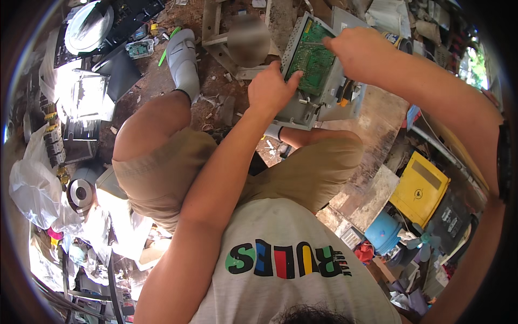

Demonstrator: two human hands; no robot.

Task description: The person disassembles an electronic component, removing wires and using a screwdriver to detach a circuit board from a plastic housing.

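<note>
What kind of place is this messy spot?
Probably an outdoor scrap or electronics-salvage yard: a bare dirt floor, an opened metal case with a green circuit board, and heaps of dismantled equipment around.

We are counting two bare hands, the left hand point(271, 86) and the right hand point(360, 51), both working at one grey metal chassis point(318, 100) carrying one green circuit board point(310, 56). We are seeing one yellow box point(420, 189) at the right and one white shoe point(183, 62) far left.

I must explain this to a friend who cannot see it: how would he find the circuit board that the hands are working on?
Find the grey metal chassis propped beyond the person's knees. The green circuit board lies inside it, between the left hand and right hand. Nothing else there is green and flat.
</note>
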